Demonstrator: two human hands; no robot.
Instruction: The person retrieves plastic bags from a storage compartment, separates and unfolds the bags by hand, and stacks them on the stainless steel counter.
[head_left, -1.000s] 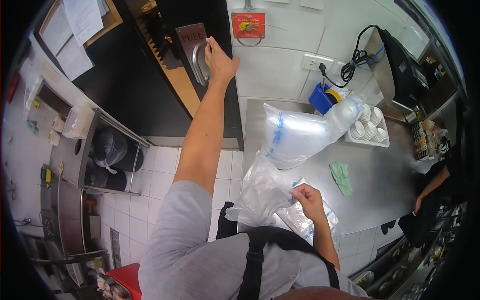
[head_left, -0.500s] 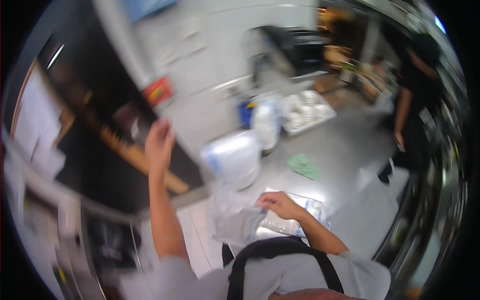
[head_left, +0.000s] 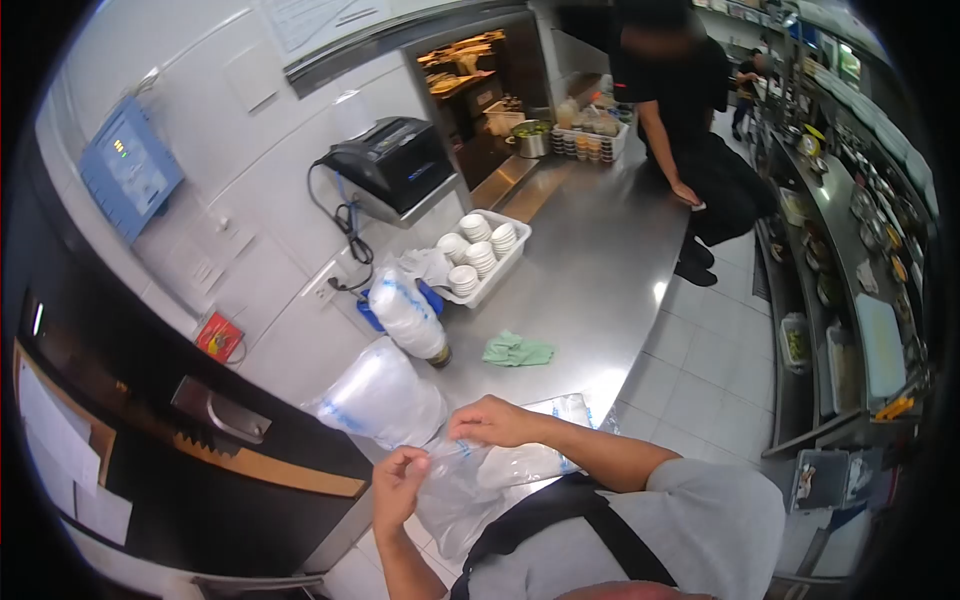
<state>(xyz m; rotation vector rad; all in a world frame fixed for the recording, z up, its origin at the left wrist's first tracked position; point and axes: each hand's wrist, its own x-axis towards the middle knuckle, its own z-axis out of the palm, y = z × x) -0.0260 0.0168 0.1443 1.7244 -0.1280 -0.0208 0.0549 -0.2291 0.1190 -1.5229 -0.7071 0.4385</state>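
White-tiled wall and steel table of a kitchen, with a crumpled green cloth on the tabletop as the point of reference. Nearer the wearer than the cloth, and to its left, a clear bag hangs slack below both hands. The right hand pinches the bag's upper edge between thumb and fingers; the left hand lies just beside it, its fingertips drawn together at the same edge, though whether film is caught between them cannot be told. On the near side of the cloth lies a flat packet of plastic, partly behind the right forearm. Left of the cloth rest a plump bag and a wrapped stack; beyond it stands a white tray of cups. Work appears to be at an early stage: the bag is raised off the table and looks unfilled, while its mouth is not visibly spread, so opening seems unfinished.
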